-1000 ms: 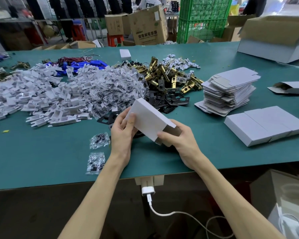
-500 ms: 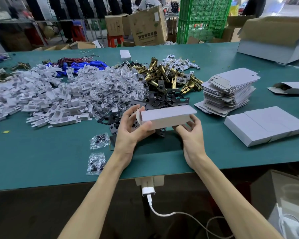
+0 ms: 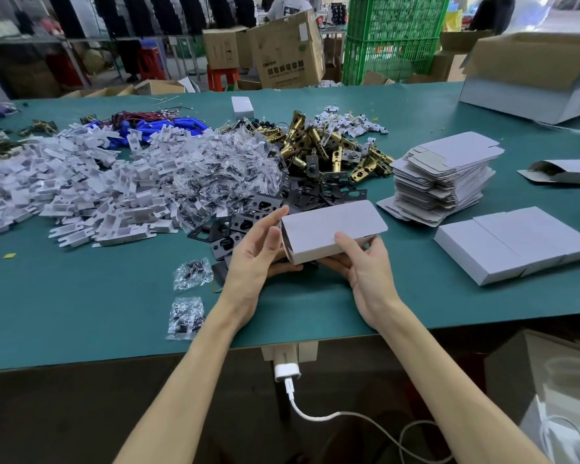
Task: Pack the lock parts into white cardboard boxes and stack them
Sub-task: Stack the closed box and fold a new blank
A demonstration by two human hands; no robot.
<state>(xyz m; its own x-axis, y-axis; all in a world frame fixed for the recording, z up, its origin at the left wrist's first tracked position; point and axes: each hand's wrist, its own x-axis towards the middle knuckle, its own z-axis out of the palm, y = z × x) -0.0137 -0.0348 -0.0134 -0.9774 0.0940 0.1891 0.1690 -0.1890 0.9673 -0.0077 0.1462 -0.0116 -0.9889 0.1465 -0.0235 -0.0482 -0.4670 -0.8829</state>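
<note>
I hold a small white cardboard box (image 3: 329, 227) lying level above the table's near middle. My right hand (image 3: 365, 272) grips it from below and in front, thumb on its near side. My left hand (image 3: 255, 259) is at the box's left end, fingers spread and touching that end. Behind the box lie black metal plates (image 3: 265, 209), brass latch bolts (image 3: 318, 145), a heap of clear screw bags (image 3: 221, 175) and white plastic pieces (image 3: 81, 182). Closed white boxes (image 3: 516, 242) sit side by side at the right.
A stack of flat unfolded box blanks (image 3: 446, 172) stands right of centre. Two loose screw bags (image 3: 191, 272) lie near the green table's front edge (image 3: 81, 346). A large open carton (image 3: 533, 78) is at the far right, and blue parts (image 3: 168, 125) at the back.
The box was tilted with one end up, then turned level. It now sits slightly further right, my right hand has shifted under its near side, and my left hand's fingers have opened at its left end.
</note>
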